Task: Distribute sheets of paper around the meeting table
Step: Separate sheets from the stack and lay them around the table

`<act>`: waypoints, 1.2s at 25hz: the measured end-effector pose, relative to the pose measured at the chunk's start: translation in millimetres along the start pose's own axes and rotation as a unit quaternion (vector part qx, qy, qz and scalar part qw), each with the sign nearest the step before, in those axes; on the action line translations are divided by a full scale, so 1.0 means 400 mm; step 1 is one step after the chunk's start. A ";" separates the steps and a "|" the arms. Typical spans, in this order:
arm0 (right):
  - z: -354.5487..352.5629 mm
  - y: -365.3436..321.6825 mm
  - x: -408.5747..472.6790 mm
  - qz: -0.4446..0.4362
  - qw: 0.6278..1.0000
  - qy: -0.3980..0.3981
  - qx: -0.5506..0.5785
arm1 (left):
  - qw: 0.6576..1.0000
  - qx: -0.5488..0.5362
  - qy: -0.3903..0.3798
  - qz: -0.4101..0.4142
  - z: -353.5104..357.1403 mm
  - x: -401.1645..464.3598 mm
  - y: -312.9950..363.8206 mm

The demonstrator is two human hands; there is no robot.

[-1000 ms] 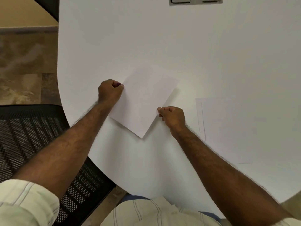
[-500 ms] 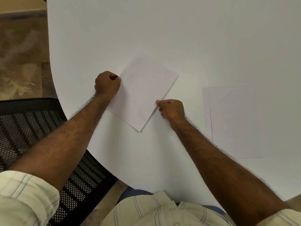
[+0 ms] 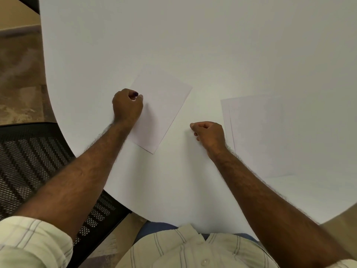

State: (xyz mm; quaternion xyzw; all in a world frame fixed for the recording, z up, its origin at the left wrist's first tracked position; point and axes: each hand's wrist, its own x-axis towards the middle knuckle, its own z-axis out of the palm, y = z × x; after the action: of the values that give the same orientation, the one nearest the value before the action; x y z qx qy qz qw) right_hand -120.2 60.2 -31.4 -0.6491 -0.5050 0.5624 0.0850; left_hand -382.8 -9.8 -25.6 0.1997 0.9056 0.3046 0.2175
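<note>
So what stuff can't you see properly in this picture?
- Head view: the left hand covers the near-left edge of the single sheet, so its fingers' hold is unclear.
- The stack of sheets is pale on the white table; the count cannot be told, and the right forearm covers its near corner.
- Whether the right hand holds anything: its curled fingers hide that.
- The mesh chair is cut off by the left edge.

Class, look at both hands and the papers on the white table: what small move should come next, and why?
Probably the left hand lets go of the single sheet, which seems to lie flat near the table edge. The right hand is already off it, curled and empty, beside the stack of sheets, so it would likely reach there next.
</note>
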 end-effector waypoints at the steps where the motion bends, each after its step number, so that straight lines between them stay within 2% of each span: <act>1: -0.024 0.011 -0.003 -0.007 1.000 0.010 -0.002 | 1.000 -0.006 -0.001 0.007 0.014 -0.025 0.016; 10: -0.303 0.116 -0.045 -0.077 0.982 0.133 -0.112 | 0.995 -0.081 -0.053 0.030 0.186 -0.304 0.144; 18: -0.560 0.224 -0.013 -0.106 0.969 0.187 -0.118 | 0.990 -0.066 -0.125 0.022 0.365 -0.524 0.244; 23: -0.690 0.274 0.046 -0.077 0.976 0.166 -0.120 | 0.987 -0.028 -0.156 -0.016 0.468 -0.607 0.287; 30: -0.772 0.306 0.118 -0.048 0.982 0.108 -0.148 | 0.991 0.033 -0.114 -0.060 0.546 -0.654 0.321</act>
State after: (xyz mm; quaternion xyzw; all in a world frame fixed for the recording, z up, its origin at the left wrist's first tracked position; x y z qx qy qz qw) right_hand 193.6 178.6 -35.9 -0.6861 -0.6016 0.4034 0.0689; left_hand -25.0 56.6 -29.6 0.1849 0.8948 0.2365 0.3306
